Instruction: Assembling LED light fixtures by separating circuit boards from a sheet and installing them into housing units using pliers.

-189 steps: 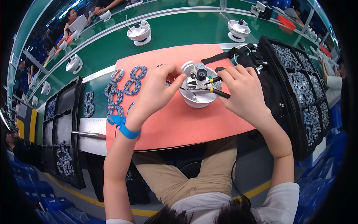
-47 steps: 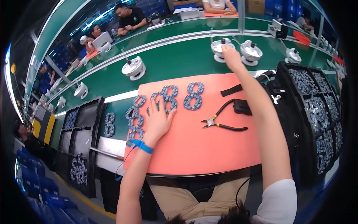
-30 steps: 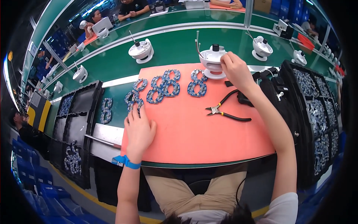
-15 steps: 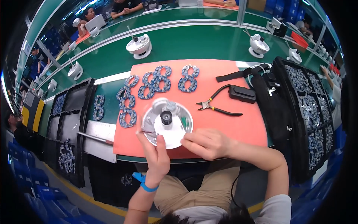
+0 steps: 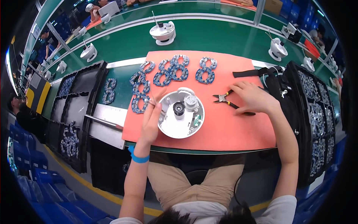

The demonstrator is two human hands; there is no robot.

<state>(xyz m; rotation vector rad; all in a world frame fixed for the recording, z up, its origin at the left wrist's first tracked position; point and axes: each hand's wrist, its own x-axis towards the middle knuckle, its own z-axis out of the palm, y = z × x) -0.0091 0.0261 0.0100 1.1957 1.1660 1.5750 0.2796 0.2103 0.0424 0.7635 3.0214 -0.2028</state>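
Note:
A round white camera housing lies open side up on the orange mat, with a black lens at its centre and a small green board inside. My left hand is at the housing's left rim, its thumb and fingers closed on a thin dark wire; the fingers are partly blurred. Diagonal cutting pliers with black and yellow handles rest jaws open, pointing left. Over their handles, my right hand is open, fingers and thumb apart. It hides part of the handles and the black case behind.
Several blue figure-eight circuit boards lie on the orange mat. Divided black trays of small boards flank me, left and right. Beyond, similar white camera units stand on the green surface. Other people sit across.
My right hand has left the housing and moved right to the pliers. My left hand remains at the housing's left side, now higher. The whole view has shifted.

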